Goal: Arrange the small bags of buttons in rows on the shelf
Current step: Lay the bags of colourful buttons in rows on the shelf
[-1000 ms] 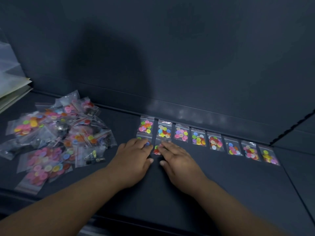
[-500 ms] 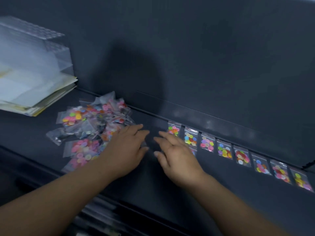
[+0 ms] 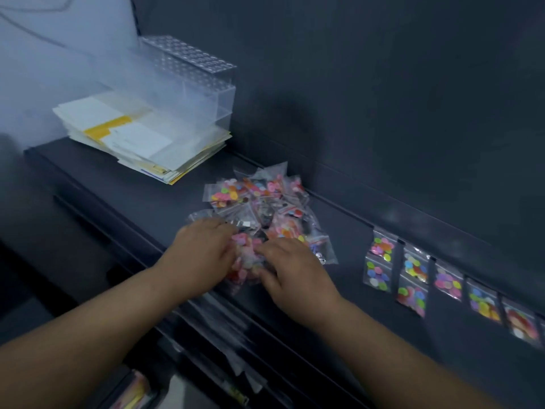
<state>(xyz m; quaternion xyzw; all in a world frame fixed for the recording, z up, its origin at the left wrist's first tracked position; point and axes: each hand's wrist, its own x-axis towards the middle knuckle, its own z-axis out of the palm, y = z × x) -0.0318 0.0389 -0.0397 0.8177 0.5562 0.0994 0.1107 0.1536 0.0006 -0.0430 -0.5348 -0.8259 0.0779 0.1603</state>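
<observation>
A loose pile of small clear bags of coloured buttons (image 3: 259, 202) lies on the dark shelf (image 3: 368, 343). My left hand (image 3: 200, 252) and my right hand (image 3: 292, 273) both rest on the pile's near edge, fingers curled into the bags; whether either one grips a bag is hidden by the fingers and blur. To the right, a back row of button bags (image 3: 448, 281) runs along the shelf's rear. Two bags of a second row (image 3: 377, 276) lie in front of that row's left end.
A stack of papers and card sheets (image 3: 141, 140) sits at the shelf's left end under a clear acrylic organiser (image 3: 188, 84). The dark back wall (image 3: 383, 98) rises behind. Below the shelf's front edge, lower racks hold more clear packets (image 3: 224, 329).
Both hands have left the two second-row bags and moved left onto the loose pile. The camera has swung left, so the rows now sit at the right.
</observation>
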